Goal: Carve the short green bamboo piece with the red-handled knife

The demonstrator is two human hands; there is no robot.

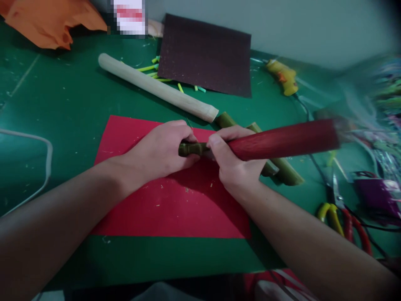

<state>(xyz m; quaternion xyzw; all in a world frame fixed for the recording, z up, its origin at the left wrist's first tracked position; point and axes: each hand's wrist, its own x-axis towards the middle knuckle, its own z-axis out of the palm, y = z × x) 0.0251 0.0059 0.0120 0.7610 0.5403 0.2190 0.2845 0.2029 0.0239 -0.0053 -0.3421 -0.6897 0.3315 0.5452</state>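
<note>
My left hand (169, 146) is closed round a short dark green bamboo piece (191, 149), which lies level above the red sheet (175, 209). My right hand (236, 156) grips a red-handled tool (285, 138), its thick wooden handle pointing off to the right. A small pale, blade-like part shows between the hands against the bamboo's right end. Most of that part is hidden by my fingers, so I cannot tell its exact kind. Behind my right hand lie split green bamboo pieces (288, 171), partly covered. Small shavings are scattered over the red sheet.
A pale peeled stick (156, 88) lies behind the red sheet. Further back are a dark brown sheet (206, 54) over yellow-green strips (147, 68) and a yellow glue gun (283, 77). Scissors (338, 192), yellow-and-red handles, a purple box (376, 196) and cords sit right. Orange paper (46, 23) is far left.
</note>
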